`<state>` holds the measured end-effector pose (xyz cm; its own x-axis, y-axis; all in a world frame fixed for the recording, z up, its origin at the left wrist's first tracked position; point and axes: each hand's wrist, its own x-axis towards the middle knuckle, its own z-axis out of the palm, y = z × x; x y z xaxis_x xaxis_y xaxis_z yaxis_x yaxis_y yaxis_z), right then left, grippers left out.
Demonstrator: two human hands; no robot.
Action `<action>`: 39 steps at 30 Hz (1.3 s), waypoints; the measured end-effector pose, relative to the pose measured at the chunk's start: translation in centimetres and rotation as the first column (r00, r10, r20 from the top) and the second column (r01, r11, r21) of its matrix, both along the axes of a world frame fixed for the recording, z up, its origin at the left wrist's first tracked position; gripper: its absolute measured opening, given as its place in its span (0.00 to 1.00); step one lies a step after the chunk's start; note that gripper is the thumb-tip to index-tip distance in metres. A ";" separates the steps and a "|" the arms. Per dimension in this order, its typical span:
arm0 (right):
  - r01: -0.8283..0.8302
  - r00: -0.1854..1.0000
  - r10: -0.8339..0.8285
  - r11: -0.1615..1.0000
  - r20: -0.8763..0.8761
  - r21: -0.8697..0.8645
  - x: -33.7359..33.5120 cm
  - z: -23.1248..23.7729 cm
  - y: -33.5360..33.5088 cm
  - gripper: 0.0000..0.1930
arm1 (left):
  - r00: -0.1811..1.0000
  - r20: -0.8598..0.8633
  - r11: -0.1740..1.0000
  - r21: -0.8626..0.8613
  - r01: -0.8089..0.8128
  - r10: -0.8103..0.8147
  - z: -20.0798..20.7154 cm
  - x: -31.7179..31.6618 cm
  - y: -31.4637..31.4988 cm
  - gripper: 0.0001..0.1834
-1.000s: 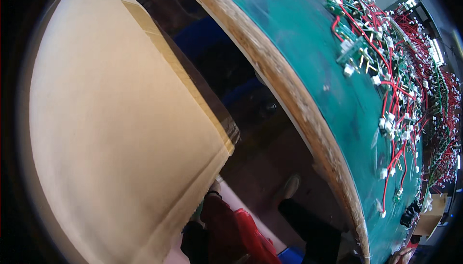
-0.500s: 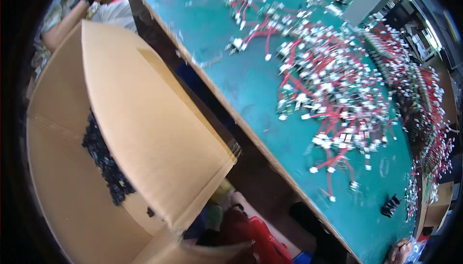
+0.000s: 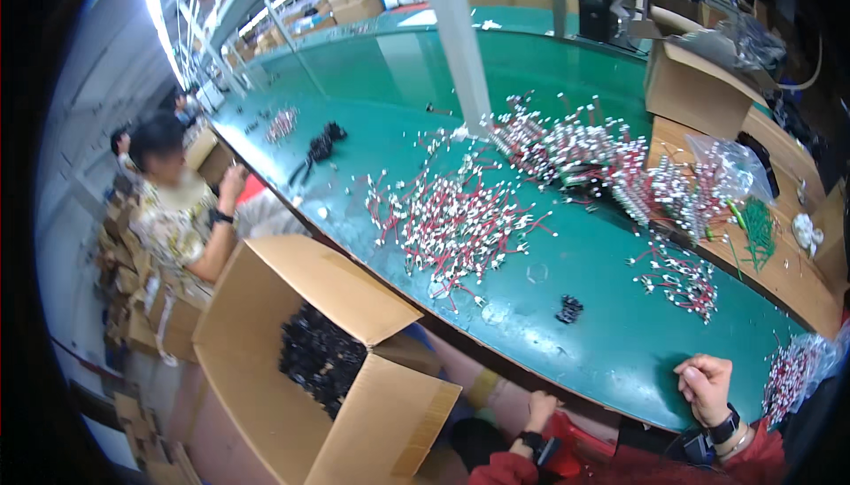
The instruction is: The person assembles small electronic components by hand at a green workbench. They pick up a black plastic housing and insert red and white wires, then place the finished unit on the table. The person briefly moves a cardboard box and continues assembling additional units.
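Holding both hands well apart, the person in the head view seems to be between handling steps rather than in the middle of one. The right hand (image 3: 706,388) is over the green table (image 3: 580,255), fingers curled inward; whether it touches the surface or hides something, I cannot tell. The left hand (image 3: 542,410) is by the table's near edge, its grip and contact unclear. Nearest the right hand are a loose bunch of red wires (image 3: 677,281), beyond it, and a bagged bundle of wires (image 3: 784,383), to its right. A small clump of black parts (image 3: 569,310) sits between the loose bunch and the big wire heap (image 3: 456,224). Judging by this layout, picking up from the loose bunch would call for reaching forward and opening the curled fingers.
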<state>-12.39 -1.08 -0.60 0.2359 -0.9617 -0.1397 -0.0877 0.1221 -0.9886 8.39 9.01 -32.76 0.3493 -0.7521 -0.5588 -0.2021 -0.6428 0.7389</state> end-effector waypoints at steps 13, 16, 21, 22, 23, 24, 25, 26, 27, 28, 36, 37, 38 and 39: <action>-0.284 0.947 0.261 0.953 0.187 0.109 -0.7 0.0 -0.4 0.06 | 0.823 -0.081 0.801 -0.299 0.518 -0.562 44.8 5.6 2.8 0.19; -0.312 0.932 0.287 0.946 0.223 0.088 -1.0 -0.3 -0.4 0.06 | 0.927 0.061 0.801 -0.485 0.351 -0.369 51.1 6.0 -4.1 0.20; -0.335 0.926 0.315 0.940 0.208 0.069 -1.4 -0.8 -0.4 0.06 | 0.960 0.252 0.713 -0.650 0.261 -0.122 52.5 6.2 -17.4 0.17; -0.324 0.928 0.312 0.946 0.202 0.029 -1.4 -0.9 -0.5 0.06 | 0.963 0.258 0.677 -0.694 0.245 -0.083 51.4 6.0 -20.0 0.16; -0.319 0.927 0.302 0.947 0.222 0.046 -1.5 -0.9 -0.6 0.06 | 0.953 0.293 0.686 -0.679 0.263 -0.076 50.5 6.3 -22.1 0.16; -0.332 0.923 0.311 0.942 0.228 0.058 -1.6 -0.9 -0.8 0.06 | 0.944 0.324 0.711 -0.651 0.268 -0.059 49.6 6.8 -23.9 0.16; -0.349 0.915 0.325 0.935 0.238 0.065 -1.8 -0.8 -1.1 0.06 | 0.946 0.324 0.743 -0.629 0.228 -0.017 48.6 7.4 -25.5 0.16; -0.372 0.906 0.345 0.926 0.246 0.070 -2.0 -0.8 -1.4 0.06 | 0.956 0.292 0.717 -0.663 0.214 -0.015 47.7 8.2 -27.3 0.16; -0.408 0.895 0.376 0.908 0.241 0.096 -2.2 -0.7 -1.8 0.06 | 0.966 0.258 0.722 -0.670 0.174 0.007 46.8 9.1 -29.0 0.17; -0.428 0.874 0.359 0.888 0.329 0.170 -2.5 -0.6 -2.2 0.06 | 0.976 0.217 0.714 -0.686 0.139 0.018 46.0 10.1 -30.6 0.17; -0.520 0.756 0.221 0.774 0.616 0.361 -3.8 -0.1 -4.2 0.09 | 0.626 0.716 0.702 -0.616 0.358 0.309 40.5 13.9 -38.6 0.28; -0.527 0.743 0.194 0.760 0.640 0.381 -3.9 0.0 -4.3 0.09 | 0.648 0.676 0.682 -0.659 0.317 0.352 40.7 13.8 -38.0 0.27; -0.530 0.738 0.173 0.747 0.652 0.402 -4.0 0.0 -4.4 0.09 | 0.674 0.621 0.678 -0.695 0.239 0.399 41.2 13.6 -37.1 0.27; -0.532 0.731 0.152 0.737 0.665 0.417 -4.0 0.1 -4.5 0.09 | 0.752 0.518 0.569 -0.788 0.235 0.407 42.1 13.2 -35.9 0.25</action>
